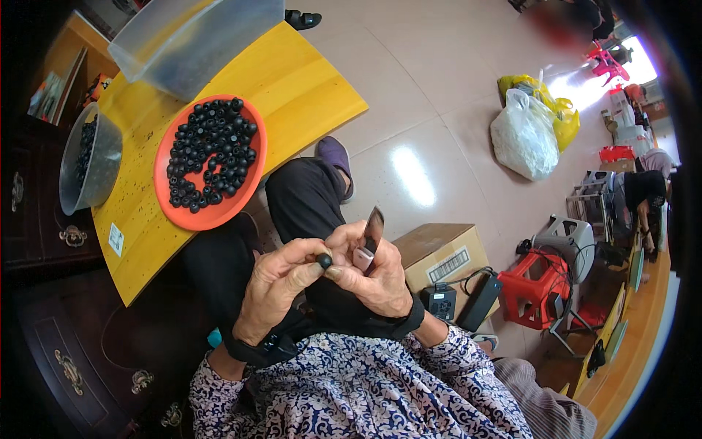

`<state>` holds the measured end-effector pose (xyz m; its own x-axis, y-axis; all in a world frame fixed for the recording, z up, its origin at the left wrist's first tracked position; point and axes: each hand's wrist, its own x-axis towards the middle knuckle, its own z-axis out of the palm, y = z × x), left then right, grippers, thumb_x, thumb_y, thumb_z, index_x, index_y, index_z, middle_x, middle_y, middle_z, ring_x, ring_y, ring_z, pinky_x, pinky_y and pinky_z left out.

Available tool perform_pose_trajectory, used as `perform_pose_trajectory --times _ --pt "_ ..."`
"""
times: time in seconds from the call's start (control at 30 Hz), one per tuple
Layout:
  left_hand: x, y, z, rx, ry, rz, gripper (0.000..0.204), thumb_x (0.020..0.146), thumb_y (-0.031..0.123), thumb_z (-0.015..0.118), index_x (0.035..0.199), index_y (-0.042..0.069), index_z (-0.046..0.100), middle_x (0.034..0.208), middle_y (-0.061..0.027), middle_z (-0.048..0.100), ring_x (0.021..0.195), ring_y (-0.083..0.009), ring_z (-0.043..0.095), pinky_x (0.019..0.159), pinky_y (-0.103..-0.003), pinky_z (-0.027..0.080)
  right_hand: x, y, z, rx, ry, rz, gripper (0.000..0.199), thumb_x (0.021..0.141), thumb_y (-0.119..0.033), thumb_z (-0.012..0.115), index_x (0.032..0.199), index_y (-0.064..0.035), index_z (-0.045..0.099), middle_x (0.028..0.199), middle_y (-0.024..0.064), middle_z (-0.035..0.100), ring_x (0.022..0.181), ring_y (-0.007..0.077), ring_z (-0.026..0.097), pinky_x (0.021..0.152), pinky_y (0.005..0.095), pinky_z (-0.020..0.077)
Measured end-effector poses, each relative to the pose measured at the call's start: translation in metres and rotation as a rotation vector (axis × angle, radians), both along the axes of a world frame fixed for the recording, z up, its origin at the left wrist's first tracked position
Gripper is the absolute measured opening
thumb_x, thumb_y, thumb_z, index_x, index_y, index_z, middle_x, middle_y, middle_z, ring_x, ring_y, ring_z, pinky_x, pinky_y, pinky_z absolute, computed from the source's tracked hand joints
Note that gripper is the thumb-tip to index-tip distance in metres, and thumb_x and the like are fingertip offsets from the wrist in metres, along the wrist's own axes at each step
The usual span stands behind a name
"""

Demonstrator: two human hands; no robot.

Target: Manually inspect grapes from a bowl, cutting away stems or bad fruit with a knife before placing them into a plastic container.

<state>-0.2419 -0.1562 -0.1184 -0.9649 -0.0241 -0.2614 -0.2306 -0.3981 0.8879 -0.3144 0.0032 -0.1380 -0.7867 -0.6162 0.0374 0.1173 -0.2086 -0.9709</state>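
Above my lap, my left hand (276,287) pinches a small black round piece (325,260) between thumb and fingertips. My right hand (380,278) is closed round a small knife (374,230) with a pale pinkish handle, its blade pointing up and away from me. The right thumb tip is close beside the black piece; whether it touches cannot be told. To the left, an orange-red oval plate (256,121) on the yellow board (311,84) bears many similar black pieces (212,150), some showing holes.
A translucent tub (110,164) with black pieces stands left of the plate, and a large clear bin (190,44) behind it. Dark crumbs dot the board. Right of me are a cardboard box (431,249), black devices (479,300) and a red stool (523,289). Bags (523,135) lie on the floor.
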Motion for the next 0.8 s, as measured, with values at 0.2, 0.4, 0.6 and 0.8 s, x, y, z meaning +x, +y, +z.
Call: perform_pose_trajectory --times 0.2,0.4,0.6,0.8 --pt "-0.002 -0.004 0.008 -0.211 0.097 -0.039 0.019 0.093 0.01 0.057 0.11 0.0 0.06 0.09 -0.0016 0.064 0.083 -0.0062 0.057 0.076 -0.02 0.045 -0.001 -0.009 0.008 -0.076 -0.175 -0.003 0.024 0.089 -0.017 0.067 0.104 -0.0026 0.055 0.074 -0.0037 0.051 0.062 0.0035 0.043 0.055 0.02 0.0353" --pt "-0.004 -0.011 0.006 -0.245 0.082 -0.102 0.025 0.092 0.018 0.06 0.108 -0.002 0.06 0.091 -0.0044 0.064 0.083 -0.009 0.059 0.074 -0.02 0.045 -0.012 -0.002 0.019 -0.048 -0.471 0.152 0.025 0.093 -0.019 0.061 0.108 -0.0023 0.051 0.08 -0.0004 0.055 0.065 0.0043 0.048 0.06 0.0194 0.0408" --pt "-0.001 -0.013 0.011 -0.212 0.08 -0.03 0.019 0.092 0.009 0.057 0.109 0.0 0.06 0.098 -0.0033 0.064 0.09 -0.0064 0.056 0.079 -0.022 0.046 -0.005 -0.019 0.032 0.061 -0.146 0.05 0.025 0.09 -0.011 0.062 0.109 -0.0021 0.05 0.087 -0.0016 0.05 0.068 0.0028 0.046 0.062 0.0178 0.0387" --pt "0.014 -0.025 0.037 -0.301 0.142 -0.205 0.019 0.091 0.009 0.054 0.107 0.0 0.059 0.087 -0.0044 0.067 0.081 -0.0083 0.061 0.071 -0.023 0.048 0.003 -0.028 0.02 0.107 -0.325 -0.021 0.009 0.096 -0.015 0.054 0.099 -0.0057 0.053 0.068 -0.0035 0.048 0.052 0.0031 0.044 0.044 0.0182 0.0338"
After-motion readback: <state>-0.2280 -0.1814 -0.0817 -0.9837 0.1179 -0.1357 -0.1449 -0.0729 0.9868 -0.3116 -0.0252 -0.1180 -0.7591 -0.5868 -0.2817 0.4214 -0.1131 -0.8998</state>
